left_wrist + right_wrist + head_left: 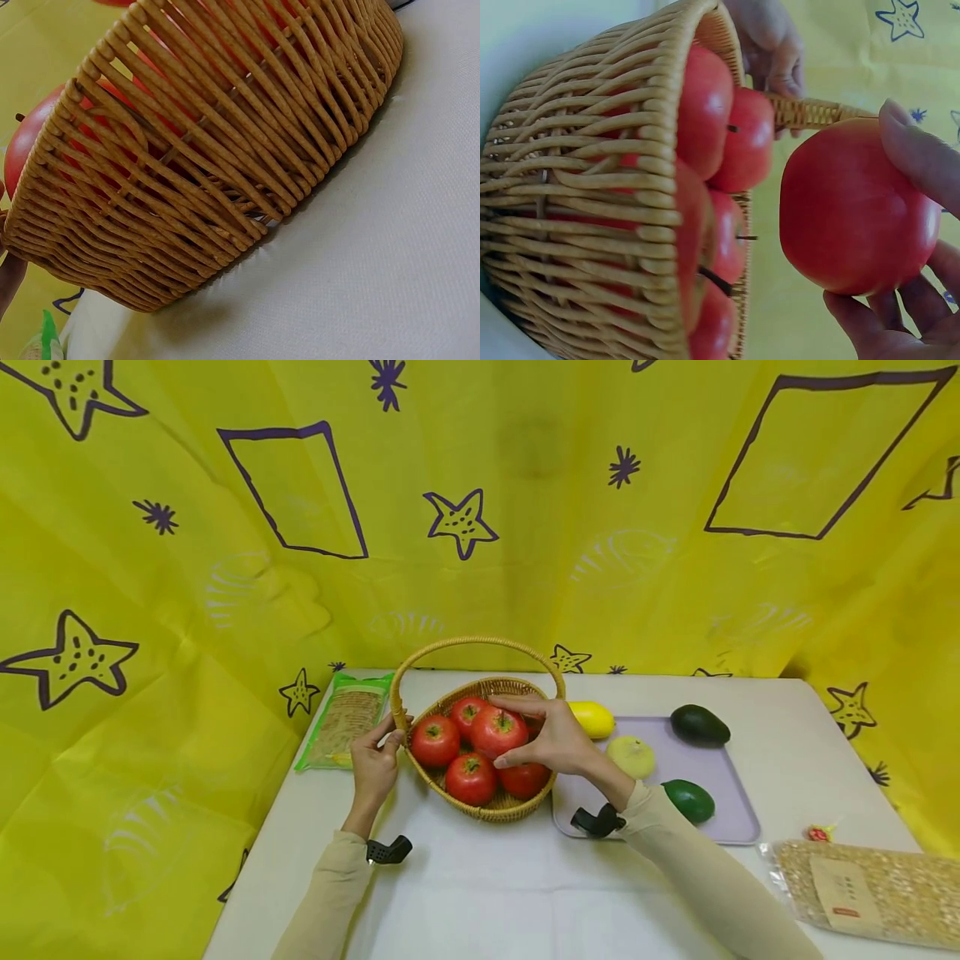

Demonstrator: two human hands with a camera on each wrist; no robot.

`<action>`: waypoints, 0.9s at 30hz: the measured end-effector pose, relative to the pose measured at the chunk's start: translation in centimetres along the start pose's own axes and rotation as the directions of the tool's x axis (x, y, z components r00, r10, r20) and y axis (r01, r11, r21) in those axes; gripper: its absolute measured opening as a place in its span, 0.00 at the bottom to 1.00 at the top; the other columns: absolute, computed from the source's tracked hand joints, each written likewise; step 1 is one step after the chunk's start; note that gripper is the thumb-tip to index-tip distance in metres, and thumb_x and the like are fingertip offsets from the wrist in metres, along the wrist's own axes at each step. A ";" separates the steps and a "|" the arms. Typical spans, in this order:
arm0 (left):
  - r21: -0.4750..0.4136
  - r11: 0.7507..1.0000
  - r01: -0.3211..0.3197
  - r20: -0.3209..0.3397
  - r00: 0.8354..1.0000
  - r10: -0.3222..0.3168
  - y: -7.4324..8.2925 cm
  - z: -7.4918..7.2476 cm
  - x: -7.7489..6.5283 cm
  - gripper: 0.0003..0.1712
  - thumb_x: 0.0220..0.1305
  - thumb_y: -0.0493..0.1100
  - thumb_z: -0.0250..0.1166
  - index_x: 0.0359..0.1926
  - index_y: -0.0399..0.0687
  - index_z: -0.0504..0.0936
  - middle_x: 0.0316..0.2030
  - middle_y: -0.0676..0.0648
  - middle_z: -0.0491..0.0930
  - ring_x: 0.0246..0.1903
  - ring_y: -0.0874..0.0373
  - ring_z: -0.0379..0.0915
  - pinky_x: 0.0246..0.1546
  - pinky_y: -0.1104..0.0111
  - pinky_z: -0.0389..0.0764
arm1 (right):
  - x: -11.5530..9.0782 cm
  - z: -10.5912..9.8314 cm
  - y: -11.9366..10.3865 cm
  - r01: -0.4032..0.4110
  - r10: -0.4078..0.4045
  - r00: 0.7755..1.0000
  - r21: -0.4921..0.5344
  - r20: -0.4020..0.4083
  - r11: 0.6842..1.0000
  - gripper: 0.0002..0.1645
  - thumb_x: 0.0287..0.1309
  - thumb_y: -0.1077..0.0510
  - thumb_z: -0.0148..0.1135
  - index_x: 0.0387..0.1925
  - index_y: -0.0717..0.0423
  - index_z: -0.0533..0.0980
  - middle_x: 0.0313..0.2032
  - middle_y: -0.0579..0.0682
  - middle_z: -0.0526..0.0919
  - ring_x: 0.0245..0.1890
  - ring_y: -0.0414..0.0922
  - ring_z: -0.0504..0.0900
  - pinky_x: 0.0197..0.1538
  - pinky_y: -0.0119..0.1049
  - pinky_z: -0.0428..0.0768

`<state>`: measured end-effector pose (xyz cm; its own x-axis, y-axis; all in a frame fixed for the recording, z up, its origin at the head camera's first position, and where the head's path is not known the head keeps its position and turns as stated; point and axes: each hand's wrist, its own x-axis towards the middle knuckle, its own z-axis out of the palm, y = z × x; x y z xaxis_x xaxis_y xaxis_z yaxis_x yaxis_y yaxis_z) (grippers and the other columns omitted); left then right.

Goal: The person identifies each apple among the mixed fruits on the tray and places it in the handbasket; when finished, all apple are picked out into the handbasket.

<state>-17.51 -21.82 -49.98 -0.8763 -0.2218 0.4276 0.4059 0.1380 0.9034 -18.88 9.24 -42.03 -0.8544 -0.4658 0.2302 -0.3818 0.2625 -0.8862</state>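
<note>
A wicker basket (502, 814) with a tall arched handle stands on the table, holding several red apples (471, 779). My right hand (551, 737) grips one red apple (498, 732) above the others; in the right wrist view this apple (859, 210) is clear of the basket (592, 172), with thumb and fingers around it. At the basket's left side, my left hand (375, 768) holds the foot of the handle, thumb toward me. The left wrist view shows mostly the woven basket side (210, 142), with only a bit of the fingers at its left edge.
Right of the basket lies a lilac tray (731, 810) with a pale yellow-green fruit (631, 757), a green fruit (688, 801) and a dark avocado (700, 726). A yellow fruit (592, 719) is beside it. Packaged goods are a green-edged bag (345, 718) and a grain bag (877, 893).
</note>
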 end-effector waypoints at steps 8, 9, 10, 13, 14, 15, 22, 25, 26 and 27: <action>-0.008 1.000 -0.009 0.003 1.000 0.009 -0.1 -0.1 0.1 0.18 0.70 0.22 0.62 0.60 0.23 0.83 0.51 0.21 0.84 0.50 0.72 0.84 0.48 0.79 0.85 | 1.2 0.9 1.1 -0.068 0.068 0.997 -0.017 0.027 0.998 0.51 0.38 0.53 0.92 0.69 0.48 0.81 0.65 0.47 0.85 0.67 0.52 0.78 0.67 0.54 0.81; -0.009 1.000 -0.007 0.003 1.000 0.007 -0.1 -0.1 0.1 0.18 0.70 0.22 0.62 0.60 0.24 0.83 0.51 0.22 0.84 0.50 0.72 0.84 0.49 0.79 0.85 | 1.3 1.0 1.3 -0.073 0.073 0.997 -0.021 0.031 0.997 0.51 0.38 0.52 0.92 0.69 0.48 0.81 0.65 0.47 0.85 0.67 0.52 0.78 0.67 0.54 0.81; -0.008 1.000 -0.005 0.003 1.000 0.005 -0.1 -0.1 0.1 0.18 0.70 0.22 0.62 0.60 0.24 0.83 0.51 0.22 0.84 0.50 0.72 0.84 0.49 0.79 0.85 | 1.4 1.1 1.4 -0.079 0.080 0.996 -0.025 0.036 0.997 0.51 0.39 0.52 0.92 0.69 0.47 0.81 0.65 0.47 0.85 0.67 0.52 0.79 0.67 0.54 0.81; -0.006 1.000 -0.001 0.005 1.000 0.001 -0.1 -0.1 0.1 0.19 0.70 0.22 0.62 0.61 0.25 0.83 0.51 0.21 0.83 0.51 0.70 0.84 0.50 0.79 0.85 | 1.6 1.2 1.9 -0.105 0.107 0.993 -0.038 0.044 0.994 0.51 0.39 0.51 0.92 0.69 0.46 0.81 0.66 0.47 0.84 0.66 0.52 0.80 0.67 0.53 0.82; -0.005 1.000 0.001 0.007 1.000 0.000 -0.1 -0.1 0.1 0.19 0.71 0.22 0.62 0.61 0.26 0.83 0.52 0.21 0.83 0.51 0.70 0.84 0.50 0.79 0.85 | 1.7 1.3 2.0 -0.112 0.114 0.992 -0.044 0.046 0.993 0.51 0.39 0.51 0.92 0.69 0.46 0.81 0.66 0.47 0.84 0.66 0.52 0.81 0.67 0.53 0.82; -0.005 1.000 0.001 0.007 1.000 -0.001 -0.1 -0.1 0.1 0.20 0.71 0.22 0.62 0.61 0.26 0.82 0.52 0.21 0.83 0.51 0.70 0.84 0.50 0.78 0.85 | 1.8 1.3 2.2 -0.118 0.120 0.992 -0.054 0.048 0.992 0.51 0.39 0.50 0.92 0.69 0.45 0.81 0.66 0.47 0.84 0.65 0.51 0.81 0.67 0.52 0.82; -0.015 1.000 0.012 0.003 1.000 -0.012 0.1 -0.1 -0.1 0.20 0.70 0.22 0.62 0.62 0.25 0.82 0.51 0.20 0.83 0.51 0.70 0.84 0.50 0.78 0.85 | 2.4 1.6 2.7 -0.124 0.128 0.990 -0.070 0.057 0.990 0.51 0.40 0.51 0.91 0.69 0.49 0.80 0.66 0.48 0.84 0.65 0.51 0.81 0.69 0.52 0.80; -0.003 1.000 0.012 0.004 1.000 -0.012 0.0 -0.1 -0.2 0.20 0.70 0.22 0.63 0.61 0.25 0.82 0.51 0.21 0.83 0.51 0.72 0.84 0.50 0.79 0.84 | 2.5 1.6 2.9 -0.132 0.136 0.989 -0.067 0.058 0.989 0.51 0.40 0.53 0.91 0.69 0.50 0.80 0.66 0.50 0.84 0.66 0.52 0.81 0.70 0.52 0.79; 0.002 1.000 0.010 0.004 1.000 -0.010 0.0 -0.1 -0.1 0.20 0.70 0.22 0.63 0.61 0.25 0.82 0.51 0.21 0.83 0.51 0.73 0.83 0.50 0.79 0.84 | 2.5 1.6 2.9 -0.134 0.138 0.989 -0.069 0.060 0.989 0.51 0.41 0.53 0.91 0.70 0.50 0.79 0.66 0.50 0.84 0.66 0.52 0.81 0.70 0.53 0.79; 0.003 1.000 0.009 0.004 1.000 -0.009 0.0 -0.1 -0.1 0.20 0.70 0.22 0.63 0.61 0.25 0.82 0.51 0.21 0.84 0.51 0.73 0.83 0.50 0.79 0.84 | 2.5 1.6 2.9 -0.136 0.141 0.988 -0.071 0.061 0.988 0.51 0.41 0.53 0.91 0.70 0.50 0.79 0.66 0.51 0.84 0.66 0.52 0.80 0.70 0.53 0.79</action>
<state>-17.39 -21.89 -50.07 -0.8809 -0.2196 0.4192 0.3971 0.1389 0.9072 -21.58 7.47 -44.72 -0.8767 -0.4746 0.0783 -0.2860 0.3832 -0.8783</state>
